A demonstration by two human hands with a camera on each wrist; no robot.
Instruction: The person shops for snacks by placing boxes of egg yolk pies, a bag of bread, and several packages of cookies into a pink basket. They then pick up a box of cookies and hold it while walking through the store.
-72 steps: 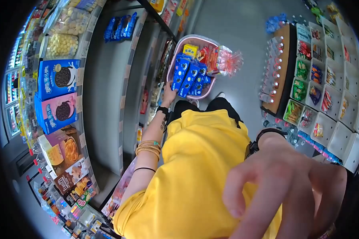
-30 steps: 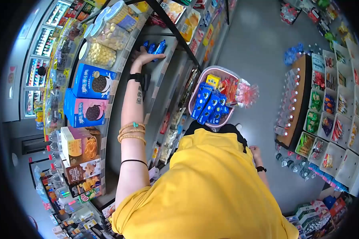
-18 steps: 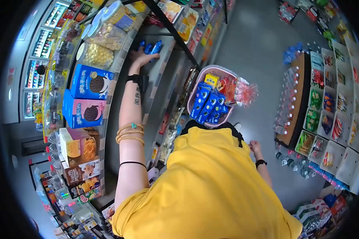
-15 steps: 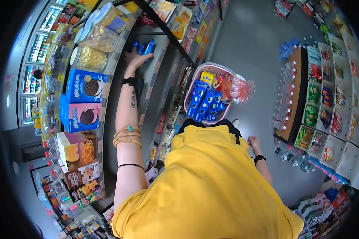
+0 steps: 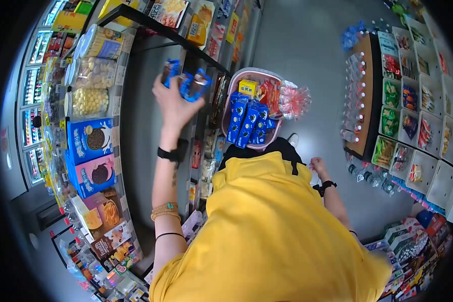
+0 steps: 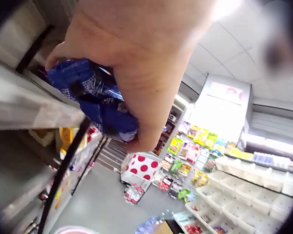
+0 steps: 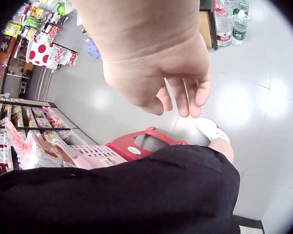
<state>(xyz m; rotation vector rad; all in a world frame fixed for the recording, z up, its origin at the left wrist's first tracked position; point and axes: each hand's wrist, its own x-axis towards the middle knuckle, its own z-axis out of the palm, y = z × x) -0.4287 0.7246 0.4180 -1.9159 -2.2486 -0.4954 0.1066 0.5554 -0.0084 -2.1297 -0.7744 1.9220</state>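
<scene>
I log remotely: left hand (image 5: 176,107), curled round blue packets (image 5: 199,86), apparently keeping them bunched; right hand (image 7: 158,73), relaxed, unladen.

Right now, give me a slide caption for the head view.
Left hand grips blue packets by the shelves; a loaded pink basket sits nearby, right hand empty.

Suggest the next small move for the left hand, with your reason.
I'd probably move the left hand over the pink basket and lower the blue packets in. It grips them up beside the shelves, and the basket lies to its right in the head view, open-topped and holding larger blue packs. The right hand holds nothing.
</scene>
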